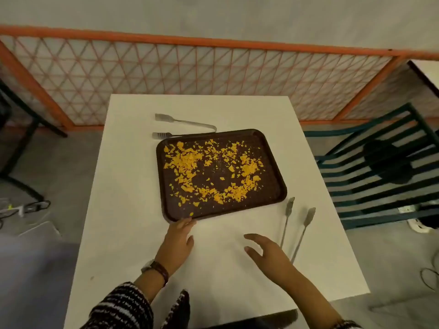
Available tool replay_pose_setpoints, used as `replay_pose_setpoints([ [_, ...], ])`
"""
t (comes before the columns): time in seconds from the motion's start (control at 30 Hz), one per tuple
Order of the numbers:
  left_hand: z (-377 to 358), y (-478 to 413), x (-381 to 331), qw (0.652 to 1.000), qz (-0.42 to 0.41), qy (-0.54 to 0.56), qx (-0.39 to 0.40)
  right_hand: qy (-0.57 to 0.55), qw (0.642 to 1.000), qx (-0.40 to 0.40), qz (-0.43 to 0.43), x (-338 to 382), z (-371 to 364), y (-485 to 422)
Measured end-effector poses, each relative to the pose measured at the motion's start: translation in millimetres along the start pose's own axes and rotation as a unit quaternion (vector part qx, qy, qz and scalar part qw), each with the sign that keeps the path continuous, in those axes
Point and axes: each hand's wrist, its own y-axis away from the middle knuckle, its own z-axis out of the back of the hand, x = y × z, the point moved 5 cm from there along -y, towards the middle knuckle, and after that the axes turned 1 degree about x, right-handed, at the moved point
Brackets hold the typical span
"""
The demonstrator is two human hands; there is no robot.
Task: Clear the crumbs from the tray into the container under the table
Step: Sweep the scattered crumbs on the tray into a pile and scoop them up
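Sitting slightly skewed at the centre of the frame, the tray is a dark brown rectangle with rounded corners and a raised rim, strewn with yellow-orange crumbs — flaky shards of mixed size, thickest on its left half and in an arc along its lower part, with a barer dark patch in the middle. The left hand reaches up from the lower centre, fingers loosely spread, the fingertips touching the tray's near left corner without gripping it. The right hand hovers over the table to the lower right of the tray, fingers spread wide and holding nothing. A watch with a dark strap sits on the left wrist above a striped knit sleeve.

The table is plain white. One pair of metal tongs lies just above the tray's upper left corner, and another pair lies to the lower right, beside the right hand. Beyond the table — across the upper frame — runs an orange-framed lattice barrier before a pale wall. A dark teal slatted chair stands at the right, on a grey floor.
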Motion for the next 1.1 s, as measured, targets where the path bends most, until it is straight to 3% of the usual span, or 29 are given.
replay_pose_setpoints([
  [0.17,-26.5,-25.8,-2.2,0.980,-0.043,-0.183,0.063,0.020,1.000,-0.001,0.000,-15.4,0.5,-26.6],
  [0.23,-33.1,-26.4,0.4,0.978,-0.037,-0.198,0.050,0.029,1.000,-0.001,0.013,-19.8,1.6,-38.1],
  [0.6,-34.4,12.7,32.2,0.990,-0.033,-0.127,0.043,-0.007,0.996,-0.079,0.030,-34.1,28.3,-81.5],
  [0.8,-34.0,48.4,54.0,0.993,-0.035,-0.102,0.037,-0.079,0.983,-0.156,-0.058,-37.5,3.4,-93.1],
  [0.97,-33.6,73.4,54.2,0.996,-0.015,-0.079,0.043,-0.021,0.974,-0.177,-0.143,-36.3,-23.9,-100.6],
  [1.1,-31.7,84.4,55.7,0.997,-0.008,-0.062,0.034,-0.022,0.986,-0.145,-0.078,-8.0,-58.3,-97.3],
])
